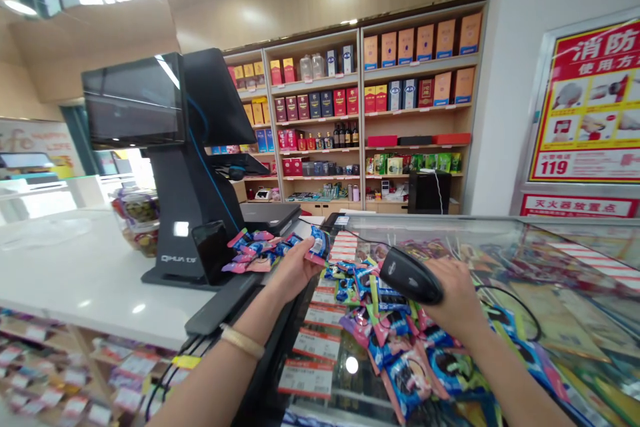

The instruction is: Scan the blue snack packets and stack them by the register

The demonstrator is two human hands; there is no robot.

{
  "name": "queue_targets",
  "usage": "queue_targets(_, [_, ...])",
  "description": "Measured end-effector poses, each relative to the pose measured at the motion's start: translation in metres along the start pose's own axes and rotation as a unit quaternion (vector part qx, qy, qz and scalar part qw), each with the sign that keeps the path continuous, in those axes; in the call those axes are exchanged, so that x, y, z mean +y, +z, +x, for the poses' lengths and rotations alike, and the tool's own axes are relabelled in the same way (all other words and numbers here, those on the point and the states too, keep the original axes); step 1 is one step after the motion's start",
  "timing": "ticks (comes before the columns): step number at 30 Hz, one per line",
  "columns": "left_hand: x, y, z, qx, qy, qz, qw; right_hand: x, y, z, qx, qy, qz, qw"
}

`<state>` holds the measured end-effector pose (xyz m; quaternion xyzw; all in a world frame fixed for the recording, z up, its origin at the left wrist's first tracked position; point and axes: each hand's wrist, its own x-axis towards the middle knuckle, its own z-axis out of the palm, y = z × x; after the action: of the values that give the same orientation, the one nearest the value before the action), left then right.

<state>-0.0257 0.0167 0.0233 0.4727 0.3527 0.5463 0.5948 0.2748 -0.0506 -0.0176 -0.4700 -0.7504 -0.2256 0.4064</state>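
Between the fingers of my left hand (295,268) is a small blue and pink snack packet (319,243), raised near the edge of the glass counter. My right hand (453,290) wraps around a black barcode scanner (411,275), whose head points left toward that packet. Beneath the scanner lies a spread of blue, pink and green snack packets (407,377) on the glass. To the left of my left hand, a smaller pile of similar packets (253,250) rests beside the register. The scanner's cable (533,317) loops out behind my right hand.
A black point-of-sale terminal (200,193) stands on the white counter (65,267) at left, with a plastic jar (137,217) behind it. Price tags (316,343) line the glass display case (500,230). Shelves of boxed goods (320,105) and a red fire-safety poster (590,100) are beyond.
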Motion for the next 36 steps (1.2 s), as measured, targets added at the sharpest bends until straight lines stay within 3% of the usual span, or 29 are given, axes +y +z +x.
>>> queue_targets(2, [-0.014, 0.014, -0.001, 0.015, -0.022, -0.085, 0.996, -0.002, -0.002, 0.001, -0.019, -0.013, 0.011, 1.0])
queue_targets(5, [-0.034, 0.029, 0.001, 0.045, -0.026, -0.136, 0.989, -0.01, -0.007, 0.004, -0.035, -0.013, 0.032, 0.999])
queue_targets(11, [-0.061, 0.036, 0.0, 0.048, 0.045, -0.073, 0.995, -0.025, -0.014, 0.008, -0.071, 0.009, 0.057, 0.996])
queue_targets(23, [-0.068, 0.033, -0.006, 0.01, 0.093, 0.007, 0.996, -0.028, -0.014, 0.008, -0.099, 0.006, 0.047, 0.994])
queue_targets(29, [-0.067, 0.031, -0.006, 0.017, 0.096, 0.042, 0.994, -0.026, -0.015, 0.01, -0.072, 0.012, 0.051, 0.996])
queue_targets(33, [-0.066, 0.028, -0.009, 0.046, 0.192, 0.175, 0.965, -0.014, -0.012, 0.007, -0.015, 0.03, 0.023, 0.999])
queue_targets(36, [-0.066, 0.026, -0.013, 0.034, 0.226, 0.264, 0.937, -0.006, -0.01, 0.004, 0.009, 0.044, 0.009, 0.999])
